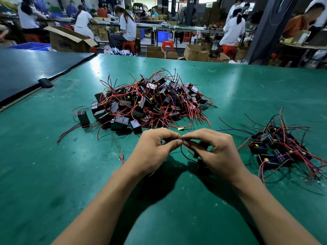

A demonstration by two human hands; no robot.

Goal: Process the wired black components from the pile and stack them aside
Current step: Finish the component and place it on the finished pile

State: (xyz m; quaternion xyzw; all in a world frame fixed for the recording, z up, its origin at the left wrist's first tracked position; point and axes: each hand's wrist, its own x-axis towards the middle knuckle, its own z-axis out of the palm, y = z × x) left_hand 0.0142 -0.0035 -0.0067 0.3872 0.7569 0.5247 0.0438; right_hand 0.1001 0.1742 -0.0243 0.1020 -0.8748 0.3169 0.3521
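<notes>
Left hand (155, 149) and right hand (214, 152), fingertips meeting, each keep a closed pinch grip on thin wires (185, 149) of one black box (203, 166) under the right palm, over tabletop (70, 174). Light, floppy leads, so probably steadier held by the body. Finished stack (277, 149) right; pile (146, 103) beyond.

Green table mat (238, 89) bare on the near left, far edge and far right — open passage. Centre blocked by the pile of wired black components (146, 103), red wires splaying out; one loose component (83, 117) just left of it. Smaller stack (276, 149) takes the right side, wires trailing nearward. Lane between pile and stack, crossed by a few stray wires. Left hand (155, 149) and right hand (212, 152), pinching a black wire (183, 153) together, fill the near centre. Dark panel (26, 71) with black clip (45, 82) bounds the far left.
</notes>
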